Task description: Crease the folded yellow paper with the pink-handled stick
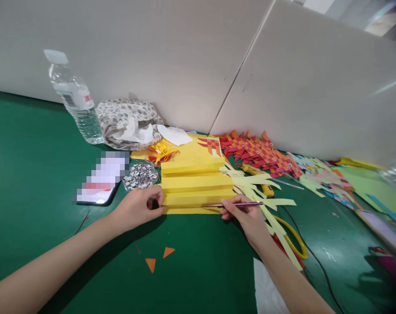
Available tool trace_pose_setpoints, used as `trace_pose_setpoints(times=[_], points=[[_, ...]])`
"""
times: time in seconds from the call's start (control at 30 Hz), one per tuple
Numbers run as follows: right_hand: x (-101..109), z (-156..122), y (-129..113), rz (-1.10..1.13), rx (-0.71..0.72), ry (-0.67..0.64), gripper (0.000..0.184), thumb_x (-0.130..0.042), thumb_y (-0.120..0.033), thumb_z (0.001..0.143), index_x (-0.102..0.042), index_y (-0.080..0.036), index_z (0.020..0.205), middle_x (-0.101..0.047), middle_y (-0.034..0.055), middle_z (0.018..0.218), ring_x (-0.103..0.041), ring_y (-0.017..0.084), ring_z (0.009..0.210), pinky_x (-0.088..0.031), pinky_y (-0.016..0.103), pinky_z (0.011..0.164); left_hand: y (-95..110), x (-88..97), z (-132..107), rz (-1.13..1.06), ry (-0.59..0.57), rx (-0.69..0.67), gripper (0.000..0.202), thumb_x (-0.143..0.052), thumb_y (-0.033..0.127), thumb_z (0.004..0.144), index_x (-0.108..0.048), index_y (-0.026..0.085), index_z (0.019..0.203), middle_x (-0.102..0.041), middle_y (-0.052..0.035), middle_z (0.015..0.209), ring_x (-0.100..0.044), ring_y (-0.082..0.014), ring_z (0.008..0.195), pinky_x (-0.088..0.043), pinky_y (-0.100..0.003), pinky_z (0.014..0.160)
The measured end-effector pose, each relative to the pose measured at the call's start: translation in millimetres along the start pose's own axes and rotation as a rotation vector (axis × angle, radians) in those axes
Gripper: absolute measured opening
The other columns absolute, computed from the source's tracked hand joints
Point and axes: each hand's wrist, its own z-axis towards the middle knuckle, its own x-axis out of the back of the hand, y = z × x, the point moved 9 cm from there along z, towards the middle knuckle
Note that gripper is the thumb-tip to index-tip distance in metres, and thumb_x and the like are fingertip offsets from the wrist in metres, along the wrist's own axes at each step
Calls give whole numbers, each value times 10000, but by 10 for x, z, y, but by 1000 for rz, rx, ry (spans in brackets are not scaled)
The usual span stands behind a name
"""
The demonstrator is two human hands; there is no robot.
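A sheet of yellow paper (194, 182), folded into pleats, lies on the green table in front of me. At its left edge my left hand (141, 205) is closed, thumb and fingertips pinching the paper near the bottom pleat. My right hand (245, 214) is closed around a slim purple pointed tool (230, 204). The tool lies almost level, its thin tip pointing left and touching or just above the lowest fold. Whether it is a pen or tweezers I cannot tell. Two small orange paper triangles (151, 264) rest nearer to me.
Left of the paper are a phone (102, 179), a bag of googly eyes (141, 175), a water bottle (75, 98) and a patterned tissue pouch (125, 113). To the right lie woven red-orange paper fish (259, 150), pale paper strips (250, 182), a yellow cutter (266, 189) and a black cable (318, 264).
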Motion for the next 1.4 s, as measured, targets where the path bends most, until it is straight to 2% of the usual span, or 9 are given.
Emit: trace_pose_setpoints(times=[0.23,0.43,0.53,0.63,0.87,0.93,1.17,1.3,1.4], points=[[87,30,-15,34,37,35,298,-789,-412,697,-607,-181,652,-680,12,560,-609,121,461,-501,224,488,-1,7,-16,-8,24,-9,131,-568,247,738,-444,211,711,-438,104,480,-407,-70,425,-297,-170,449],[140,-435,-285,32,302,253,197,-676,-348,832,-604,-219,702,-619,-16,558,-561,120,449,-449,236,439,-2,5,-13,-22,34,-9,147,-580,263,741,-450,209,702,-448,98,488,-407,-67,423,-287,-167,430],[-72,-573,-298,-137,375,135,180,-675,-292,829,-601,-221,681,-600,1,578,-588,158,508,-457,284,481,-14,2,-10,-57,30,9,156,-581,267,743,-443,211,697,-445,101,479,-416,-68,422,-297,-168,432],[-128,-545,-261,-160,405,109,157,-665,-272,836,-595,-223,704,-591,-2,600,-592,162,523,-454,292,497,-28,-12,-12,-89,15,18,162,-580,270,748,-436,214,698,-429,111,450,-408,-68,400,-293,-171,426],[-159,-282,-304,-43,339,134,221,-666,-347,831,-558,-219,686,-582,-21,556,-549,132,483,-443,268,501,-45,-17,-3,-106,17,15,141,-575,253,736,-443,212,707,-475,104,478,-429,-67,402,-299,-174,429],[-270,-251,-326,21,285,110,237,-681,-371,810,-549,-218,685,-596,-24,550,-532,120,463,-427,251,478,-38,-16,-3,-107,16,10,124,-565,236,729,-445,210,712,-518,95,512,-449,-66,413,-313,-172,434],[-865,-177,-286,135,139,-101,254,-694,-382,782,-531,-208,693,-628,-21,545,-483,91,409,-382,219,420,-17,-11,-13,-85,22,-6,108,-559,217,730,-451,206,727,-572,79,579,-485,-64,438,-331,-163,437],[-933,-132,-206,129,115,-111,280,-697,-400,777,-516,-211,679,-641,-19,544,-487,92,389,-382,217,401,-1,4,-7,-75,18,-16,95,-548,186,722,-456,207,726,-539,86,549,-490,-65,444,-322,-153,425],[-929,-125,-188,110,110,-117,275,-698,-403,778,-528,-210,682,-661,-7,575,-510,98,407,-404,221,414,0,7,-7,-98,-36,-35,89,-536,158,716,-468,210,744,-510,97,520,-500,-65,439,-324,-148,420]])
